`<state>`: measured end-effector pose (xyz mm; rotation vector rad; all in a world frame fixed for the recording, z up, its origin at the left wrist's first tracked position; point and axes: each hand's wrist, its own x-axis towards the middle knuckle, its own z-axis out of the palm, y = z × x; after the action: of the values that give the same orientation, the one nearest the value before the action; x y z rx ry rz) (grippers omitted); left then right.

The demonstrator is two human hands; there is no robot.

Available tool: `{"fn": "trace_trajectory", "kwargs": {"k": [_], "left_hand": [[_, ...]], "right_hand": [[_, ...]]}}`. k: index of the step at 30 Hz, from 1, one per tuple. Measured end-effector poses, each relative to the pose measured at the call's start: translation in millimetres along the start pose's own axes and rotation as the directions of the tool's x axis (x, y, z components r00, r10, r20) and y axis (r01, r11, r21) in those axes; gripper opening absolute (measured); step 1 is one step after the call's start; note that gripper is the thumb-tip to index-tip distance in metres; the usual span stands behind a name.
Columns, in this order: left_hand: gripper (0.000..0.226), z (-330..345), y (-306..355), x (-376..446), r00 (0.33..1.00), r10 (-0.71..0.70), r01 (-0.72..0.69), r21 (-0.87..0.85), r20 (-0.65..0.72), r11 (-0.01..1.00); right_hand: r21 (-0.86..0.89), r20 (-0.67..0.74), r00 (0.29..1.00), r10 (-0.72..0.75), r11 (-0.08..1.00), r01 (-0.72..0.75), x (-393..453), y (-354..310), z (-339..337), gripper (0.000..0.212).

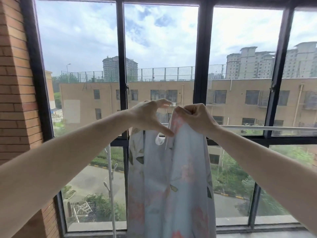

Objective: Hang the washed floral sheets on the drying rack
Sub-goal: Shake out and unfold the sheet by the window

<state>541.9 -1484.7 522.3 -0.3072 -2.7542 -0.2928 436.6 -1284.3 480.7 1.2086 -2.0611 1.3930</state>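
While right hand pinches floral sheet, left hand spread, rail partly hidden.

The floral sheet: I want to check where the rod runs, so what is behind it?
Behind the floral sheet the white rod passes; its covered stretch and left end are hidden. The window frame and the buildings outside show around it. The right hand grips its top.
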Motion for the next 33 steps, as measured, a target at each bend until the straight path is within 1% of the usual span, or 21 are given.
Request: {"fn": "trace_trajectory", "kwargs": {"k": [2, 3, 5, 6, 9, 11, 12, 14, 15, 16, 18, 20, 22, 24, 25, 26, 27, 28, 30, 31, 33], "left_hand": [[0.113, 13.5, 5.3, 7.8, 0.997, -0.029, 0.032, -0.045, 0.069, 0.998], [0.092, 18.6, 6.6, 12.1, 0.996, -0.026, 0.032, -0.074, 0.088, 0.997], [0.029, 23.6, 6.5, 18.9, 0.997, -0.019, 0.027, -0.100, 0.075, 0.995], [0.020, 23.3, 5.8, 21.6, 0.999, 0.006, 0.000, -0.114, 0.049, 0.994], [0.029, 16.4, 4.4, 23.1, 0.999, 0.043, -0.045, -0.157, -0.014, 0.987], [0.025, 8.1, 6.2, 23.7, 0.995, 0.061, -0.071, -0.148, -0.074, 0.986], [0.026, 3.5, 6.6, 25.3, 0.992, 0.058, -0.074, -0.141, -0.114, 0.987], [0.034, -6.9, 2.5, 29.3, 0.980, 0.035, -0.056, -0.102, -0.195, 0.993], [0.037, -12.5, -2.8, 30.7, 0.973, 0.020, -0.041, -0.083, -0.230, 0.996], [0.040, -18.2, -8.0, 29.7, 0.966, 0.019, -0.035, -0.058, -0.256, 0.998], [0.039, -27.6, -22.9, 25.7, 0.961, 0.022, -0.027, -0.011, -0.276, 1.000], [0.030, -31.9, -37.3, 17.7, 0.972, 0.016, 0.006, 0.092, -0.235, 0.996], [0.031, -30.7, -45.9, 8.5, 0.982, -0.023, 0.061, 0.197, -0.189, 0.978], [0.042, -29.0, -49.2, 3.2, 0.982, -0.050, 0.091, 0.224, -0.183, 0.970], [0.047, -30.3, -51.0, 3.3, 0.977, -0.064, 0.108, 0.213, -0.202, 0.971], [0.051, -33.2, -52.5, 4.2, 0.972, -0.073, 0.117, 0.191, -0.225, 0.975], [0.052, -38.2, -52.9, 4.5, 0.967, -0.089, 0.131, 0.164, -0.239, 0.978], [0.051, -44.1, -53.7, 4.6, 0.962, -0.107, 0.146, 0.144, -0.252, 0.979], [0.049, -56.8, -52.5, -0.3, 0.955, -0.152, 0.187, 0.122, -0.253, 0.975], [0.049, -61.9, -52.2, -5.0, 0.957, -0.160, 0.190, 0.108, -0.243, 0.976], [0.048, -72.8, -53.3, -10.8, 0.954, -0.151, 0.180, 0.093, -0.260, 0.979]], "right_hand": [[0.021, 0.008, 1.000, -0.014, 1.000, 0.013, 2.0, -8.0, 4.7, 0.056], [0.021, 0.006, 1.000, -0.015, 1.000, 0.015, 2.2, -11.6, 5.3, 0.056], [0.005, -0.007, 1.000, -0.022, 1.000, 0.022, 1.8, -14.2, 3.1, 0.057], [-0.005, -0.016, 1.000, -0.017, 1.000, 0.017, 1.3, -12.9, -0.1, 0.056], [-0.019, -0.005, 0.995, 0.103, 0.994, -0.103, -5.9, -5.2, -13.4, 0.055], [-0.066, 0.136, 0.957, 0.257, 0.966, -0.250, -20.7, 7.5, -15.9, 0.055], [-0.114, 0.254, 0.906, 0.338, 0.941, -0.319, -32.3, 16.5, -13.1, 0.050], [-0.184, 0.477, 0.743, 0.470, 0.880, -0.438, -59.5, 38.0, -4.6, 0.036], [-0.206, 0.529, 0.680, 0.508, 0.854, -0.477, -72.4, 50.0, -2.3, 0.037], [-0.212, 0.539, 0.657, 0.526, 0.840, -0.499, -82.7, 61.0, -2.5, 0.041], [-0.271, 0.473, 0.694, 0.542, 0.840, -0.471, -89.8, 82.9, -11.9, 0.054], [-0.360, 0.369, 0.760, 0.535, 0.836, -0.414, -79.2, 92.0, -33.3, 0.067], [-0.448, 0.213, 0.839, 0.501, 0.813, -0.372, -54.6, 80.0, -67.9, 0.064], [-0.412, 0.009, 0.927, 0.374, 0.846, -0.338, -17.4, 46.1, -104.3, 0.052], [-0.349, -0.139, 0.957, 0.253, 0.892, -0.286, -0.1, 24.9, -115.1, 0.049], [-0.272, -0.273, 0.954, 0.121, 0.942, -0.197, 17.1, 8.2, -121.4, 0.046], [-0.224, -0.344, 0.939, 0.023, 0.969, -0.106, 31.1, -6.7, -120.8, 0.044], [-0.225, -0.311, 0.950, -0.023, 0.973, -0.050, 39.8, -23.7, -112.8, 0.042], [-0.369, -0.089, 0.996, -0.025, 0.929, -0.010, 44.7, -36.9, -101.3, 0.042], [-0.417, -0.101, 0.994, -0.043, 0.909, -0.003, 47.9, -36.2, -107.1, 0.042], [-0.432, -0.223, 0.968, -0.111, 0.902, 0.003, 51.2, -30.5, -124.4, 0.046]]}}
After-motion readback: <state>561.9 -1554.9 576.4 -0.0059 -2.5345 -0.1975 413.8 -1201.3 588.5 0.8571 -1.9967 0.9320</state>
